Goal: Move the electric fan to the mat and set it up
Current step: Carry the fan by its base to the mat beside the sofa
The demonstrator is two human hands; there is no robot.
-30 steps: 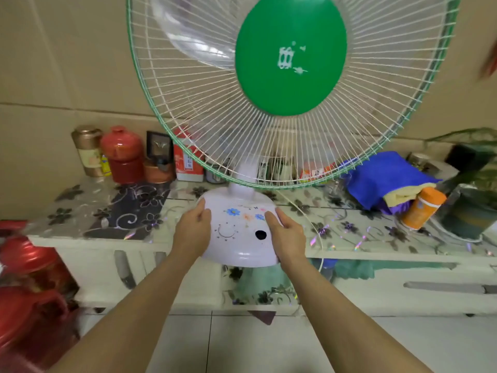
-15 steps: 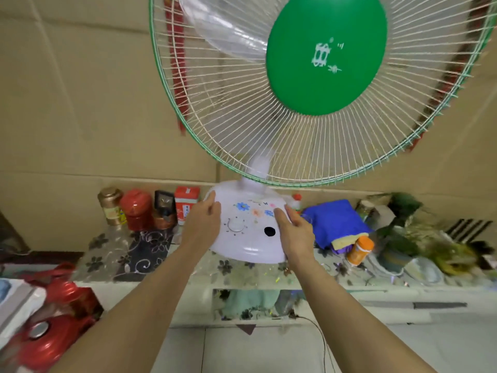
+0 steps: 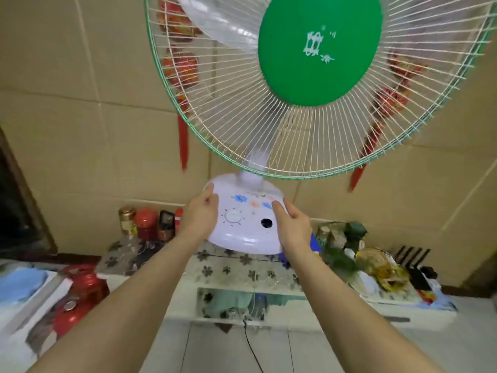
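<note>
Carrying the electric fan (image 3: 246, 219) by its smooth white plastic base, you hold it in the air above the patterned table (image 3: 242, 273), left hand (image 3: 200, 219) and right hand (image 3: 291, 228) with fingers curled round opposite edges. Keep it level; the wide wire grille (image 3: 215, 98) is top-heavy, and the cord (image 3: 251, 343) trails below. No mat shows.

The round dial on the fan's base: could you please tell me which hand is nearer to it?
Left. The left hand grips the base edge right beside the dial; the right hand grips the opposite edge, beyond the black hole.
</note>
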